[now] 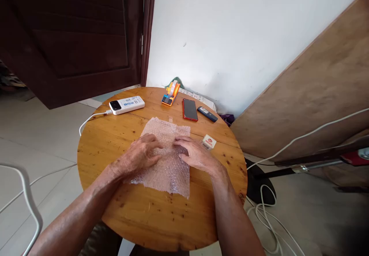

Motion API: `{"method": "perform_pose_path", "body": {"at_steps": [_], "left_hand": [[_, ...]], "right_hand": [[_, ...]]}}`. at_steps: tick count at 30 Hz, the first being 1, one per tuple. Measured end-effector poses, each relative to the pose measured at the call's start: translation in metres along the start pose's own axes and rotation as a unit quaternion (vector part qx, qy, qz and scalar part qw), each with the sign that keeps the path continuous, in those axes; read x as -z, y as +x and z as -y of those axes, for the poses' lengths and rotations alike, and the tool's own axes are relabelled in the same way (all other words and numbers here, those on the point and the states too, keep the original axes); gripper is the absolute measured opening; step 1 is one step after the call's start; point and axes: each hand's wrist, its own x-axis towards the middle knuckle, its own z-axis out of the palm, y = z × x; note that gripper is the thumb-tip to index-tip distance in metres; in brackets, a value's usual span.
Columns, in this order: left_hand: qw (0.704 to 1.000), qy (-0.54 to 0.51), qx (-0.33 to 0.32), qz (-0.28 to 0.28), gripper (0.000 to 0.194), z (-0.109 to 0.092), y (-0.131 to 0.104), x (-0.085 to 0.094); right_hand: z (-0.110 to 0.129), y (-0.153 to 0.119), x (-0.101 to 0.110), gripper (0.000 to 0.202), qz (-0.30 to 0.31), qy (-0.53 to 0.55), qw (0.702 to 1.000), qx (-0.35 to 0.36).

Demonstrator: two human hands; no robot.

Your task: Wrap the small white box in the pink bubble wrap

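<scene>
A sheet of clear bubble wrap lies spread on the round wooden table in front of me. My left hand rests on its left side, fingers apart and pointing to the right. On the right side, my right hand touches the sheet with fingers stretched out toward the left. Neither hand grips anything. Just beyond the right hand sits a small white box with a red print. A small piece of clear tape shows at the sheet's far edge.
Toward the back stand a white power bank with a cable, an orange and blue tape dispenser, a red-edged phone and a dark blue handheld device. White cables lie on the floor at right. A wall rises behind.
</scene>
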Motion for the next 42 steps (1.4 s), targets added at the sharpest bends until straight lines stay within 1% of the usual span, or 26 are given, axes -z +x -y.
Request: {"method": "perform_pose_path", "body": {"at_steps": [2, 4, 6, 8, 9, 11, 12, 14, 16, 17, 18, 19, 20, 22, 24, 25, 27, 30, 33, 35, 37, 38, 40, 42], "left_hand": [[0.999, 0.021, -0.027, 0.004, 0.033, 0.003, -0.001, -0.003], [0.998, 0.043, -0.037, 0.036, 0.048, 0.005, -0.002, -0.006], [0.995, 0.059, -0.039, 0.066, 0.058, 0.005, -0.004, -0.008], [0.994, 0.064, -0.038, 0.083, 0.060, 0.005, -0.004, -0.007], [0.993, 0.065, -0.035, 0.088, 0.059, 0.005, -0.005, -0.007], [0.992, 0.071, -0.030, 0.098, 0.054, 0.004, -0.004, -0.006], [0.992, 0.073, -0.029, 0.102, 0.052, 0.004, -0.004, -0.005], [0.991, 0.075, -0.031, 0.109, 0.049, 0.004, -0.003, -0.004], [0.990, 0.074, -0.034, 0.112, 0.048, 0.003, -0.003, -0.003], [0.990, 0.075, -0.035, 0.112, 0.048, 0.003, -0.003, -0.003], [0.991, 0.075, -0.035, 0.110, 0.048, 0.003, -0.003, -0.003], [0.991, 0.074, -0.035, 0.107, 0.048, 0.003, -0.003, -0.003], [0.991, 0.071, -0.036, 0.104, 0.048, 0.003, -0.004, -0.003], [0.992, 0.066, -0.036, 0.096, 0.047, 0.003, -0.004, -0.004], [0.993, 0.065, -0.035, 0.092, 0.047, 0.004, -0.005, -0.005], [0.993, 0.066, -0.035, 0.092, 0.047, 0.004, -0.005, -0.005], [0.993, 0.068, -0.033, 0.094, 0.048, 0.003, -0.005, -0.005], [0.992, 0.069, -0.029, 0.100, 0.049, 0.002, -0.004, -0.004], [0.993, 0.064, -0.027, 0.099, 0.047, 0.001, -0.005, -0.004], [0.993, 0.064, -0.026, 0.096, 0.048, 0.001, -0.005, -0.004], [0.993, 0.064, -0.024, 0.095, 0.052, 0.002, -0.005, -0.005], [0.993, 0.064, -0.024, 0.095, 0.055, 0.002, -0.005, -0.006], [0.993, 0.062, -0.019, 0.095, 0.062, 0.003, -0.005, -0.006], [0.994, 0.060, -0.009, 0.094, 0.070, 0.001, -0.005, -0.006]], "right_hand": [[0.000, 0.000, 0.000, 0.049, -0.012, -0.003, 1.000, 0.000], [0.001, 0.000, 0.000, 0.048, -0.026, -0.002, 1.000, 0.001], [0.002, 0.000, -0.001, 0.049, -0.029, 0.005, 1.000, 0.007], [0.004, 0.000, -0.002, 0.049, -0.014, 0.009, 1.000, 0.014], [0.005, 0.001, -0.003, 0.046, -0.007, 0.009, 1.000, 0.016], [0.006, 0.002, -0.003, 0.034, -0.017, 0.011, 1.000, 0.015], [0.006, 0.003, -0.002, 0.027, -0.040, 0.015, 0.999, 0.012], [0.005, 0.003, 0.002, 0.018, -0.121, 0.020, 0.992, -0.001], [0.000, 0.000, 0.008, 0.018, -0.215, 0.001, 0.976, -0.033], [-0.003, -0.002, 0.011, 0.020, -0.252, -0.021, 0.966, -0.061], [-0.008, -0.004, 0.014, 0.024, -0.275, -0.046, 0.955, -0.097], [-0.014, -0.007, 0.016, 0.032, -0.280, -0.071, 0.947, -0.139], [-0.020, -0.011, 0.019, 0.042, -0.270, -0.090, 0.941, -0.182], [-0.033, -0.017, 0.022, 0.059, -0.232, -0.101, 0.933, -0.255], [-0.044, -0.022, 0.023, 0.066, -0.198, -0.090, 0.931, -0.295], [-0.047, -0.024, 0.023, 0.066, -0.181, -0.079, 0.933, -0.300], [-0.050, -0.027, 0.024, 0.065, -0.149, -0.055, 0.944, -0.289], [-0.048, -0.029, 0.024, 0.067, -0.113, -0.030, 0.955, -0.273], [-0.044, -0.029, 0.026, 0.062, -0.086, -0.044, 0.955, -0.281], [-0.042, -0.028, 0.028, 0.057, -0.073, -0.058, 0.950, -0.299], [-0.040, -0.028, 0.031, 0.054, -0.079, -0.063, 0.943, -0.317], [-0.038, -0.027, 0.032, 0.054, -0.093, -0.060, 0.941, -0.321], [-0.035, -0.025, 0.034, 0.052, -0.156, -0.041, 0.938, -0.308], [-0.028, -0.023, 0.036, 0.050, -0.242, -0.005, 0.933, -0.268]]}}
